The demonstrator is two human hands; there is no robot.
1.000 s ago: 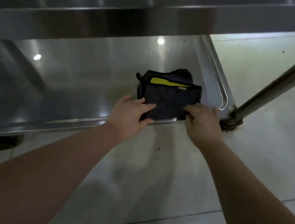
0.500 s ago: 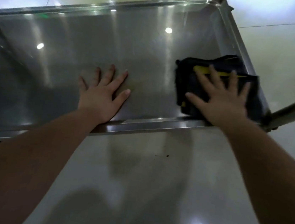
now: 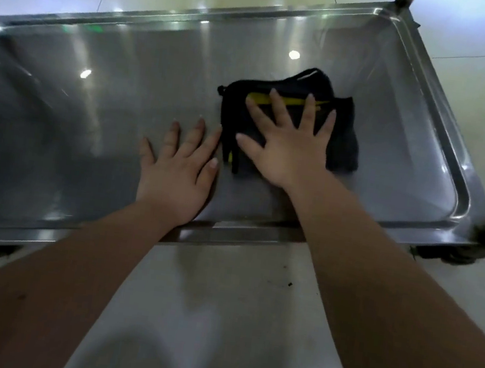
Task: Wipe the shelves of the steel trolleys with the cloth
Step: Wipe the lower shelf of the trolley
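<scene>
- Cloth (image 3: 344,142), dark with yellow strip, pressed under right hand (image 3: 288,149), fingers straight and spread.
- Left hand (image 3: 175,172) flat on steel trolley shelf (image 3: 72,138) just beside, fingers straight.

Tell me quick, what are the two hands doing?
Left hand: open, flat on the steel shelf, holding nothing.
Right hand: open, fingers spread, pressing the dark cloth.

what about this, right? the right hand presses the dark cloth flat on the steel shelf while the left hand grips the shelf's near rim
Wrong on the left hand: the head view shows it lying flat, fingers straight, on the bare shelf beside the cloth, not gripping the rim. The right hand does press the dark cloth flat.
</scene>
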